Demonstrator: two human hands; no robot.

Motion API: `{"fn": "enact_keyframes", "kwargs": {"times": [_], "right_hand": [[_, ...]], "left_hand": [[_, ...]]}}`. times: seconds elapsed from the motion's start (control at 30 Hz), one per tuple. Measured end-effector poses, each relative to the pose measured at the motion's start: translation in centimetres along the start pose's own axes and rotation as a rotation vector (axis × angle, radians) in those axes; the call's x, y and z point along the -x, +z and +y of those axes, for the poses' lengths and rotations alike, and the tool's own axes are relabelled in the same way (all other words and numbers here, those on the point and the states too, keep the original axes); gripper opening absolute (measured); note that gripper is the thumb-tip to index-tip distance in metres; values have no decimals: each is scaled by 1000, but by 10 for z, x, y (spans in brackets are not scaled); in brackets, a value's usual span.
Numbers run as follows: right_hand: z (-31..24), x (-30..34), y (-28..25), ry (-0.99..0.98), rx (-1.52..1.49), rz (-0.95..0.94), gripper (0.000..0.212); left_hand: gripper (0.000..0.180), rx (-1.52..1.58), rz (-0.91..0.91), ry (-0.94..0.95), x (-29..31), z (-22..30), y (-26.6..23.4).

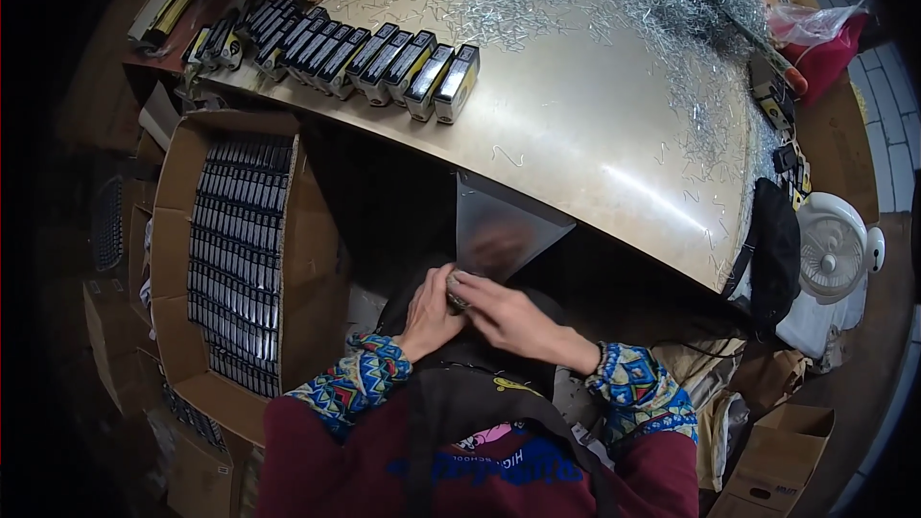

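Two hands come together above the person's lap, just before the edge of the table (pixel 576 134). Between the left hand (pixel 432 315) and the right hand (pixel 508 317) is one small object (pixel 455 294), mostly covered, so its kind I cannot tell. The left fingers are pressed together and bent around it; the right fingers close over it, their tips partly hidden. Many thin metal pieces (pixel 518 10) lie on the table, near a row of small boxes (pixel 336 59).
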State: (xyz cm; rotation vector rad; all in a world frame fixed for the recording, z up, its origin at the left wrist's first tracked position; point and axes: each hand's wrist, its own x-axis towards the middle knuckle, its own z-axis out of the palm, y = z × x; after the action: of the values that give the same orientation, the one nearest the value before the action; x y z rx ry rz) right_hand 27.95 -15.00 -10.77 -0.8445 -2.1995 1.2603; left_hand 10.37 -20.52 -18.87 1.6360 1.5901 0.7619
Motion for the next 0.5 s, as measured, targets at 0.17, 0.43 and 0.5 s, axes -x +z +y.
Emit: {"fn": "enact_keyframes", "kwargs": {"times": [0.17, 0.43, 0.5], "right_hand": [[-13, -13, -40, 179, -89, 116, 24], [-28, -19, -49, 263, -96, 205, 25], [-30, -22, -46, 239, -75, 243, 22]], "left_hand": [[80, 172, 37, 90, 11, 6, -28], [70, 201, 194, 197, -22, 58, -37], [73, 200, 204, 216, -30, 64, -34]]}}
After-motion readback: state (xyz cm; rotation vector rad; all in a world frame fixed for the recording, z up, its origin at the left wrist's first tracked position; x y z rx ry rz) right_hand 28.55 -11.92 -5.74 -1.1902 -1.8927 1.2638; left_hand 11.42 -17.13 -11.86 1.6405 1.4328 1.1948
